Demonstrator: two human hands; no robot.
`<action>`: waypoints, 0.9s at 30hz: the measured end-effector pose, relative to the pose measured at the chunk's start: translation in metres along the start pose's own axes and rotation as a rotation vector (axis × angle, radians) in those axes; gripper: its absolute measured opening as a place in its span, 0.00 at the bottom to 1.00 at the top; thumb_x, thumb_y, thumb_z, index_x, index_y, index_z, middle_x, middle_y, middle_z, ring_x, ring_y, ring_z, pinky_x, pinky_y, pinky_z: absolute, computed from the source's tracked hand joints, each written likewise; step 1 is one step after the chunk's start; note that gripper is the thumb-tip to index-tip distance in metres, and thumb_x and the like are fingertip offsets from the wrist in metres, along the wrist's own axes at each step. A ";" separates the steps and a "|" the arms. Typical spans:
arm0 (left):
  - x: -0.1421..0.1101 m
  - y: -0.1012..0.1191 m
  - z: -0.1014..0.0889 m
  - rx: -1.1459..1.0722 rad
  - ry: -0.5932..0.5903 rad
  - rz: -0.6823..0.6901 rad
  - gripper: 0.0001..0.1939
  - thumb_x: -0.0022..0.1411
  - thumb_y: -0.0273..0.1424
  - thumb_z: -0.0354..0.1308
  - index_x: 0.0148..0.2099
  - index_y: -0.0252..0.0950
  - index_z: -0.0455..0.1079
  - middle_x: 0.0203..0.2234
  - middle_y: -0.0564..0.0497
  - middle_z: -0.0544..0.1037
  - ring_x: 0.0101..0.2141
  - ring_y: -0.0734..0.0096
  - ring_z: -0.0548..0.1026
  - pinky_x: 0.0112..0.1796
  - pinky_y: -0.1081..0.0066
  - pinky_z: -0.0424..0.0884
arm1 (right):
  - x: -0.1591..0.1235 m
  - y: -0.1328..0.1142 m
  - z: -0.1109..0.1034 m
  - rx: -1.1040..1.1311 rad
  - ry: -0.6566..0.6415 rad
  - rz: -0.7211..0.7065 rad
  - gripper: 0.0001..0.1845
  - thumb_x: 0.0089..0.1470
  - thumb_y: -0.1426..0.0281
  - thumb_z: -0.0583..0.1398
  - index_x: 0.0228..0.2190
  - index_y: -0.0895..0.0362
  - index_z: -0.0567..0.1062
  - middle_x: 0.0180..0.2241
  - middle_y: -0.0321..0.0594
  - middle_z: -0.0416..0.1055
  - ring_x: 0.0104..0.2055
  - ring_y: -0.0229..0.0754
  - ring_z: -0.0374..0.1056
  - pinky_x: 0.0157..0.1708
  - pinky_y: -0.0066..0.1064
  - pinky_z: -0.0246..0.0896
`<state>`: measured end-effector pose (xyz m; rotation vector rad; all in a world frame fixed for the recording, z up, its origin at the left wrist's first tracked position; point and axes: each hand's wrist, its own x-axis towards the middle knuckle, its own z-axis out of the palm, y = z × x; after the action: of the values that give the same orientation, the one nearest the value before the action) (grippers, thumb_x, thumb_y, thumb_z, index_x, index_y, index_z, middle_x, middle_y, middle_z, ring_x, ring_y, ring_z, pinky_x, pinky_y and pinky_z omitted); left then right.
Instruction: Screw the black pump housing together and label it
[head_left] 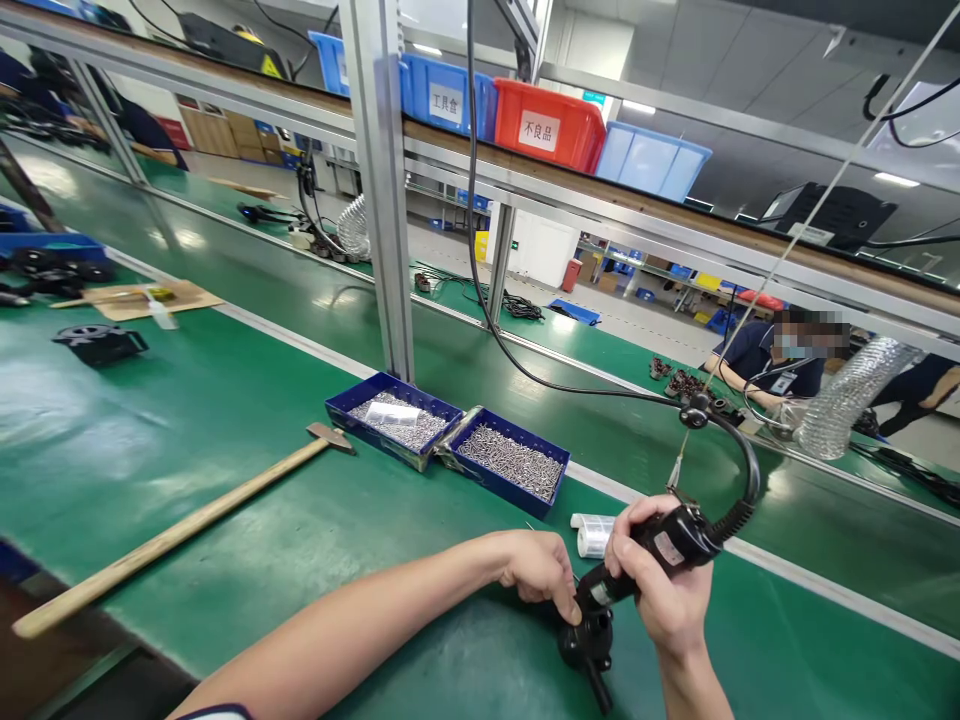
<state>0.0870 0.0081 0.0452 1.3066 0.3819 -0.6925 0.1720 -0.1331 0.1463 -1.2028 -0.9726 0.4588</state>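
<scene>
Spanning the foreground, a green workbench carries the right-hand fastener tray, reference point for these notes. Shelf frame runs above and beyond that tray; its metal post stands behind and left of it. Co-worker sits well beyond the tray, off to its right, near a silvery flexible duct. Red bin high on the shelf, behind the tray, light-blue bin at its right. Long wooden-handled hammer lies left of the tray, head nearest it. Left-hand tray sits just beside the reference tray, also holding small metal fasteners. Right hand, in front and right of the tray, is wrapped firmly round a black power screwdriver, tilted, nose angled down toward the wearer's left. Left hand, directly in front of the tray, has fingers curled, one fingertip touching a black housing; cannot tell whether anything is pinched. Housing sits in front of the tray, slightly right, under the screwdriver's nose; contact there hidden by fingers. Clear film roll lies near the tray's right front corner.
</scene>
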 end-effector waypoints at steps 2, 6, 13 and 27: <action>0.000 0.000 0.000 -0.002 0.004 -0.003 0.26 0.31 0.40 0.80 0.30 0.34 0.73 0.13 0.59 0.60 0.14 0.81 0.50 0.13 0.76 0.42 | 0.001 0.001 -0.001 0.000 0.001 -0.007 0.09 0.61 0.69 0.64 0.40 0.54 0.68 0.28 0.35 0.68 0.22 0.37 0.65 0.23 0.32 0.64; 0.001 0.000 0.001 -0.011 0.001 -0.005 0.28 0.27 0.42 0.80 0.29 0.34 0.72 0.13 0.59 0.59 0.14 0.81 0.50 0.13 0.77 0.42 | 0.002 0.003 -0.002 0.007 -0.002 0.005 0.09 0.61 0.69 0.65 0.40 0.54 0.68 0.28 0.36 0.68 0.22 0.38 0.65 0.23 0.31 0.62; -0.003 0.004 0.004 0.012 0.013 -0.020 0.34 0.20 0.47 0.81 0.28 0.35 0.71 0.13 0.59 0.58 0.15 0.82 0.49 0.14 0.75 0.40 | 0.000 0.006 -0.002 0.017 -0.022 0.006 0.10 0.61 0.69 0.64 0.39 0.55 0.67 0.27 0.35 0.68 0.21 0.37 0.65 0.22 0.30 0.63; -0.030 0.025 -0.003 0.451 0.179 0.033 0.25 0.36 0.36 0.78 0.40 0.43 0.79 0.24 0.59 0.74 0.23 0.74 0.67 0.19 0.75 0.59 | -0.001 -0.010 0.009 -0.171 0.034 0.148 0.18 0.59 0.55 0.65 0.36 0.57 0.69 0.28 0.37 0.68 0.25 0.38 0.65 0.28 0.32 0.62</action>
<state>0.0813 0.0215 0.0814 1.8067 0.3588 -0.6566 0.1621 -0.1317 0.1560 -1.4390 -0.9112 0.4778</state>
